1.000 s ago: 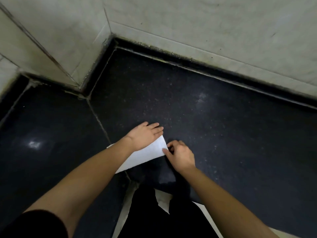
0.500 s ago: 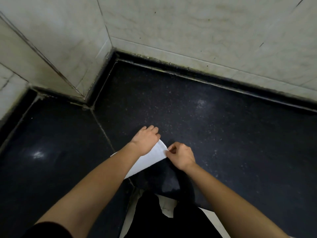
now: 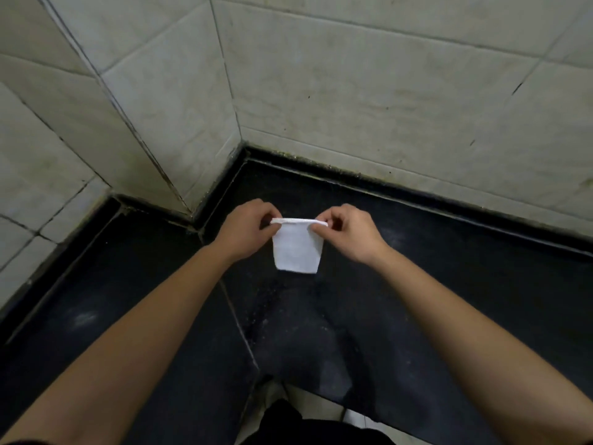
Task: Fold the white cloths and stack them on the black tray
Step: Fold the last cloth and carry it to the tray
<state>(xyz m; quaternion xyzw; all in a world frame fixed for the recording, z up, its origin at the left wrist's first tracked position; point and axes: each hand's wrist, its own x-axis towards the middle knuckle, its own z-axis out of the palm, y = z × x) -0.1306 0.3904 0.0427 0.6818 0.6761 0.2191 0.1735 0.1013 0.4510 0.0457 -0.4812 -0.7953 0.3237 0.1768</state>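
— What's the person doing with that cloth (image 3: 297, 248)?

— Holding it up in the middle of the frame, clear of the black counter (image 3: 449, 300). The left hand (image 3: 246, 229) is pinching the top left corner and the right hand (image 3: 348, 231) is pinching the top right one, each grip clamped tight on the doubled top edge. The rest is hanging straight down between the hands.

— So is it folded?

— Partly, I'd say. It's looking small and layered along the top, so at least one fold seems to be in. Whether it's getting another fold, I can't tell.

— And the tray?

— I'm not seeing any tray from here, nor any stack, nor other cloths. Just tiled wall (image 3: 385, 91) filling the upper frame and dark counter below. So I'm judging that stacking this one is what's left, and how many cloths are waiting isn't showing.
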